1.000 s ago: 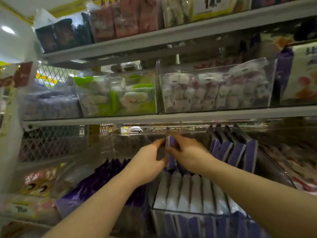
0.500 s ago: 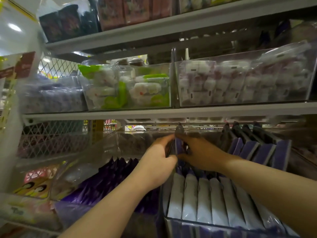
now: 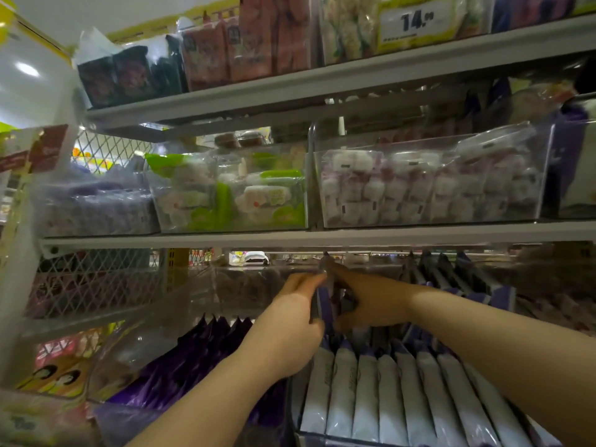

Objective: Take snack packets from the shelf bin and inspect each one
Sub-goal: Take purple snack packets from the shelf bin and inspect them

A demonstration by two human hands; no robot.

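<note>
A thin purple snack packet (image 3: 325, 300) stands upright and edge-on between my two hands, above a clear shelf bin (image 3: 322, 441) packed with several white-and-purple packets (image 3: 392, 395). My left hand (image 3: 290, 330) grips the packet's left side, its fingers curled round the edge. From the right, my right hand (image 3: 366, 300) pinches the same packet, the index finger running up along its top edge. The packet's upper tip reaches the underside of the shelf board (image 3: 322, 237) above.
A neighbouring clear bin holds dark purple packets (image 3: 206, 353) at lower left. More purple packets (image 3: 451, 275) stand at the back right. Bins of marshmallow-like sweets (image 3: 425, 185) and green-labelled sweets (image 3: 232, 191) sit on the shelf above. A mesh panel (image 3: 96, 282) closes the left side.
Both hands stay on the purple packet, which sits slightly higher against the shelf above. The camera has shifted a little; the grip looks the same.
</note>
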